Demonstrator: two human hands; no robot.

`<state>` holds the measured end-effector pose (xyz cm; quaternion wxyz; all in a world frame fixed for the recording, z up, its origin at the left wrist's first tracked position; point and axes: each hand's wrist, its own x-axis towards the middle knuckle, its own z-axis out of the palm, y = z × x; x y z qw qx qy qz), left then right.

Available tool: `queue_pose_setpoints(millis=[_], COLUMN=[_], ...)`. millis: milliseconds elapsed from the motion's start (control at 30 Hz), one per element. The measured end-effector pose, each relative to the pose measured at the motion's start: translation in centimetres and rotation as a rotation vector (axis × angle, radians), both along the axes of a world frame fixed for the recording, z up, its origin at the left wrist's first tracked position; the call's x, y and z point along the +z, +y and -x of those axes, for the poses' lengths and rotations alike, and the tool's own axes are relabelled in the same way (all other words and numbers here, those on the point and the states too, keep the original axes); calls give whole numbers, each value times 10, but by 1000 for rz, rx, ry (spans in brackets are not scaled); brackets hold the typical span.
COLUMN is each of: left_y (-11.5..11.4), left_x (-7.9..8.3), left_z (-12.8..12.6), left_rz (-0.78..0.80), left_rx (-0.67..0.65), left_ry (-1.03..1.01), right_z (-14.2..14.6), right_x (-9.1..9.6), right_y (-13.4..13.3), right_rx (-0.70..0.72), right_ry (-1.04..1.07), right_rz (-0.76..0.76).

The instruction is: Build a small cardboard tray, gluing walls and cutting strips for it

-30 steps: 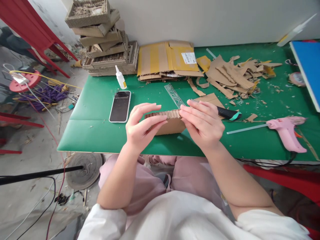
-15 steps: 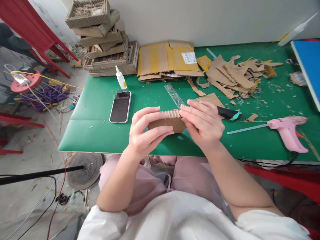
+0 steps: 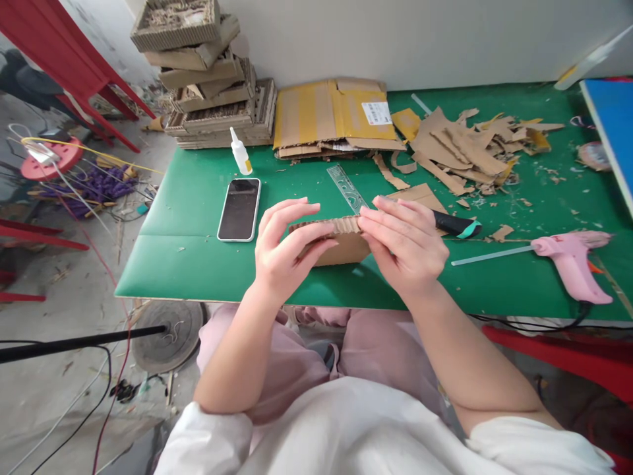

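Observation:
Between my hands is a small brown cardboard piece point(image 3: 341, 252) with a strip of corrugated cardboard point(image 3: 346, 225) along its top edge. My left hand point(image 3: 283, 247) grips its left end, thumb on the near face and index finger on the ridged strip. My right hand point(image 3: 408, 245) pinches the right end with its fingertips at the strip. Behind the piece lies a clear plastic ruler point(image 3: 345, 188). A black and teal utility knife point(image 3: 457, 225) rests just right of my right hand, partly hidden by it.
A phone point(image 3: 239, 210) and a glue bottle point(image 3: 241, 153) are at the left. Stacked cardboard trays point(image 3: 217, 122), a flattened yellow-taped box point(image 3: 331, 119) and cardboard scraps point(image 3: 459, 148) line the back. A pink glue gun point(image 3: 568, 260) lies right on the green table point(image 3: 168, 264).
My left middle finger has lifted off and the left index and thumb have shifted along the cardboard piece. More of its left top edge shows. My right hand keeps its pinch.

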<state>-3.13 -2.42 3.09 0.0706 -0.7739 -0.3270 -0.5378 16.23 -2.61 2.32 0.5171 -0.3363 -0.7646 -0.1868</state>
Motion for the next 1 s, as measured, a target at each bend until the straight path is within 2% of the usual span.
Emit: queue_pose_setpoints(millis=[400,633,733,833,1000], left_y=[-2,1,3,6,14], left_x=[6,4,2,-3,-13], left_z=[0,9,13,16,22], left_rz=[-44,12,94,250,461], left_rx=[-38,69,121,191,210], left_ry=[-118,-432,-508,-567,-597], right_z=[1,1,1,0,0], right_x=[-1,0,1,1,0], right_y=[1,0,0,-1,-1], right_rx=[47,-14,4,30,30], right_ry=[31,-1,2,13,12], right_rz=[-6,10,-3,-13,-10])
